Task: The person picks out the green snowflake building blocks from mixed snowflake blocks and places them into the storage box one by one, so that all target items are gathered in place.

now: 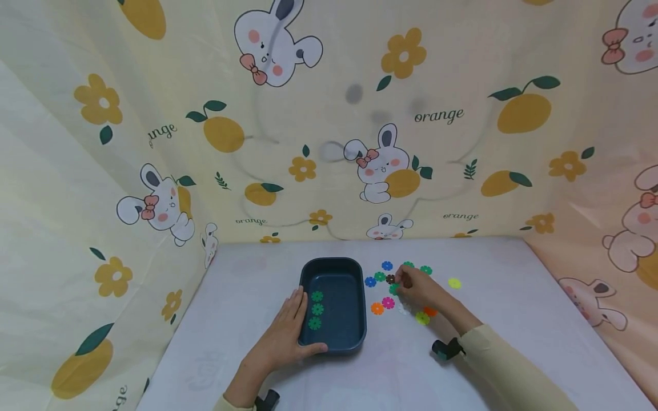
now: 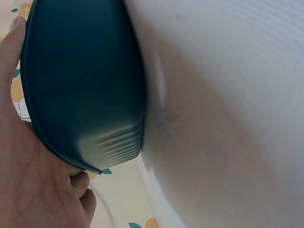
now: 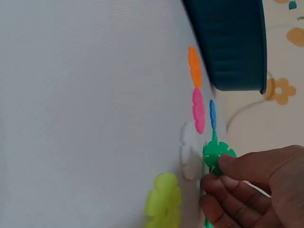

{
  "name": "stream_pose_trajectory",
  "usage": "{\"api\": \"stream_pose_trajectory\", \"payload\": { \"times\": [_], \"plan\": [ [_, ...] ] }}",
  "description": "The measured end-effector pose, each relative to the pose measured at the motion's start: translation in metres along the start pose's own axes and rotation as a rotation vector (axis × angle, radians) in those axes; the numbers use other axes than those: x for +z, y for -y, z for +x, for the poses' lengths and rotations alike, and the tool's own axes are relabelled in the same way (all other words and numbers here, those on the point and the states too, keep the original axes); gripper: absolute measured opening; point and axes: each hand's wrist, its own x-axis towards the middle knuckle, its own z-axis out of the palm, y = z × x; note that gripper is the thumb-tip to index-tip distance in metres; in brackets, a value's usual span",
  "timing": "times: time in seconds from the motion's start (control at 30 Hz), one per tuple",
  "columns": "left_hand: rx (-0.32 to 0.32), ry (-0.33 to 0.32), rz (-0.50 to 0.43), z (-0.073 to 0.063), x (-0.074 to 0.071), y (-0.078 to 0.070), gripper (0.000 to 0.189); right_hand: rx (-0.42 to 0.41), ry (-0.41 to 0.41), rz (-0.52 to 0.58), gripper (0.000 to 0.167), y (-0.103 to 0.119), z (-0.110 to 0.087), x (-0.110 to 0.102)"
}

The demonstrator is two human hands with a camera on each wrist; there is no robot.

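Observation:
A dark blue tray [image 1: 343,302] stands on the table, with three green flower-shaped discs [image 1: 317,309] lined up inside along its left side. My left hand [image 1: 281,330] rests on the tray's near left corner, fingers stretched along the left rim and thumb along the near rim. To the right of the tray, my right hand [image 1: 422,289] is low over scattered flower discs. Between its thumb and fingers it pinches a green flower disc [image 3: 218,153]. Close to those fingertips lies a brown disc [image 1: 390,278].
Around the right hand lie blue discs [image 1: 370,281], a pink disc [image 1: 388,303], an orange disc [image 1: 377,309], a white disc [image 1: 404,309] and yellow-green discs [image 1: 422,318]. A single yellow disc [image 1: 454,283] lies farther right. Behind the table [image 1: 231,319] hangs a printed curtain [image 1: 319,120].

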Motion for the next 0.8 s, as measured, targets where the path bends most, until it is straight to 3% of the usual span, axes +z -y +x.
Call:
{"api": "stream_pose_trajectory", "payload": {
  "times": [0.2, 0.43, 0.6, 0.8],
  "plan": [
    [0.009, -0.006, -0.008, 0.001, 0.000, 0.001, 0.131, -0.086, -0.039, 0.038, 0.016, 0.011, 0.004, -0.005],
    [-0.009, 0.006, -0.007, 0.002, -0.001, 0.001, 0.132, -0.165, -0.068, 0.143, 0.016, 0.043, 0.006, -0.009],
    [-0.004, 0.003, -0.006, 0.002, -0.001, 0.001, 0.132, -0.220, -0.056, 0.225, 0.016, 0.068, 0.009, -0.005],
    [0.006, 0.002, -0.018, 0.000, -0.001, 0.002, 0.131, -0.297, -0.004, 0.249, 0.014, 0.086, 0.020, 0.008]
  ]
}}
